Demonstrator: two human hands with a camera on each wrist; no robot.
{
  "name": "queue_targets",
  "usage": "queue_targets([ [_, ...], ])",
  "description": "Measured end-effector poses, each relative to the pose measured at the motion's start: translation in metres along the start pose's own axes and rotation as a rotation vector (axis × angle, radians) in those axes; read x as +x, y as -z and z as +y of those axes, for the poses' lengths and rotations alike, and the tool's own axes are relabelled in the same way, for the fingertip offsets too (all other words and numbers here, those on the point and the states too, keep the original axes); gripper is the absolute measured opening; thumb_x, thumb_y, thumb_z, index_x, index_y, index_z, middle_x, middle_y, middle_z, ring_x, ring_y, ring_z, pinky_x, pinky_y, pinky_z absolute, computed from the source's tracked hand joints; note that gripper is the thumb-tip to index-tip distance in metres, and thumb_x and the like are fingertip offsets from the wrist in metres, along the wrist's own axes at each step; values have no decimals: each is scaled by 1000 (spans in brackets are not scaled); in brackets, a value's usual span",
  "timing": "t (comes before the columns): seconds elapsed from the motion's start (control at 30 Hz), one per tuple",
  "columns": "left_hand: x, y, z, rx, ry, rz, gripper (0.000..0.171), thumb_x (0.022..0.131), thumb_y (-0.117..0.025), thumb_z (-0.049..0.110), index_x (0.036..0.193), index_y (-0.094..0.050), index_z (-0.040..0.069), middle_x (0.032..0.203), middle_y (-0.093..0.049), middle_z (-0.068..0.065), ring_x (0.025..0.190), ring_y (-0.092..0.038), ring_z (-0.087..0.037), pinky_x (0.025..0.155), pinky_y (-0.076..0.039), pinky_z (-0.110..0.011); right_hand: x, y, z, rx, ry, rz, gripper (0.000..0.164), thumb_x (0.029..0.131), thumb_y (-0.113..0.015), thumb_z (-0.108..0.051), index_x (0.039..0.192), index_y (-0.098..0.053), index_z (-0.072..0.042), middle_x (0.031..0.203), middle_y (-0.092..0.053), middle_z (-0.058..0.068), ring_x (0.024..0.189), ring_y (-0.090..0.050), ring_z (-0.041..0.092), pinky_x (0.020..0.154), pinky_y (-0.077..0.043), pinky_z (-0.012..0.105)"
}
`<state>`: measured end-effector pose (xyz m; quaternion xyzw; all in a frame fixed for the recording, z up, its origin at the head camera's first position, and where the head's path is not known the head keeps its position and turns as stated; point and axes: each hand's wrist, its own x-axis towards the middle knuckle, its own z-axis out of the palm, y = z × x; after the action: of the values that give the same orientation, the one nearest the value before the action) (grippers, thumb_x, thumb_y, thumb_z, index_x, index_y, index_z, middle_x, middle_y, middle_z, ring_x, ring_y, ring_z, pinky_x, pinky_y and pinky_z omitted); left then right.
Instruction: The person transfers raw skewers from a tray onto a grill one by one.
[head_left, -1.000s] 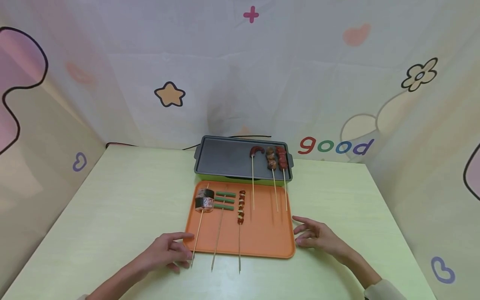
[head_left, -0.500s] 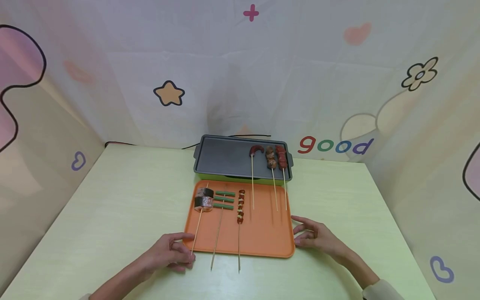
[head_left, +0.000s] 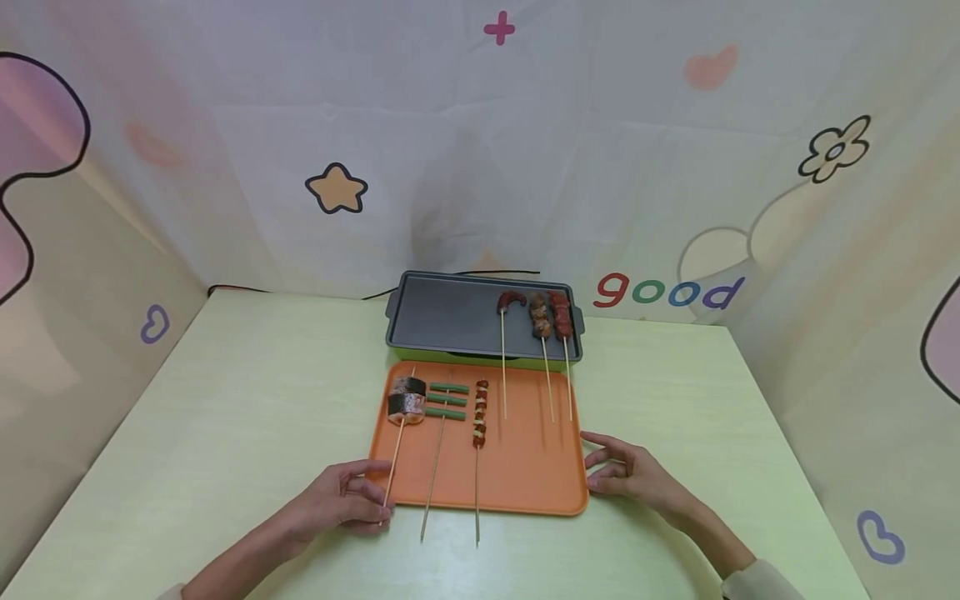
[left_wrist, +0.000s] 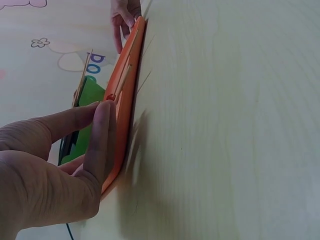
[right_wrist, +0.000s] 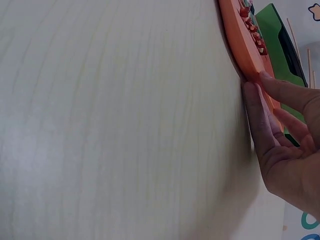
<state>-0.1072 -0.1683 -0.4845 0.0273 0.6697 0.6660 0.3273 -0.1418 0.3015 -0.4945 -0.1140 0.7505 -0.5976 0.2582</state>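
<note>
In the head view, my left hand [head_left: 333, 504] pinches the lower stick of a skewer [head_left: 406, 407] bearing thick pieces banded dark and pale. Its food end lies over the left side of an orange tray [head_left: 525, 492]. Thumb and fingertips of that hand meet in the left wrist view. Beside it on the tray lie a green-bean-like skewer [head_left: 447, 400] and a narrow red-and-pale skewer [head_left: 480, 417]. My right hand [head_left: 637, 477] touches the tray's right rim with extended fingers; the right wrist view shows its fingertips against the orange edge [right_wrist: 240, 45].
Behind the tray stands a grill [head_left: 450, 312] with a dark plate and green base. A curved sausage skewer [head_left: 512, 300], a brown meat skewer [head_left: 540, 317] and a red meat skewer [head_left: 561, 315] lie on its right side, sticks reaching over the tray. A black cord runs behind.
My left thumb and fingers have closed on the stick of the dark-banded skewer. The right hand stays at the tray's rim, and the skewers lie almost as before.
</note>
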Motion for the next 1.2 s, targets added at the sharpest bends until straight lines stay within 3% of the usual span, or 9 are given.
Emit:
queue_targets([
  [0.3, -4, 4, 0, -33, -7, -9, 81, 90, -75, 7, 155, -29, -9, 103, -72, -1, 93, -74, -16, 86, -62, -36, 0, -2, -1, 4, 3, 6, 74, 94, -71, -4, 156, -31, 7, 117, -60, 13, 92, -69, 5, 86, -59, 25],
  [0.83, -23, 9, 1, -33, -35, -19, 79, 93, -73, 9, 157, -29, -6, 108, -70, -1, 97, -73, -13, 88, -61, -38, 0, -2, 0, 37, -1, 8, 74, 94, -69, 0, 155, -28, 9, 116, -60, 10, 95, -69, 6, 87, -60, 28],
  [1.2, -36, 32, 6, -21, -89, 15, 72, 96, -68, 7, 157, -32, -2, 112, -69, 1, 98, -73, -11, 88, -60, -33, -1, -2, 1, 49, 8, 8, 74, 95, -69, -1, 156, -28, 8, 116, -60, 10, 95, -70, 6, 88, -60, 28],
])
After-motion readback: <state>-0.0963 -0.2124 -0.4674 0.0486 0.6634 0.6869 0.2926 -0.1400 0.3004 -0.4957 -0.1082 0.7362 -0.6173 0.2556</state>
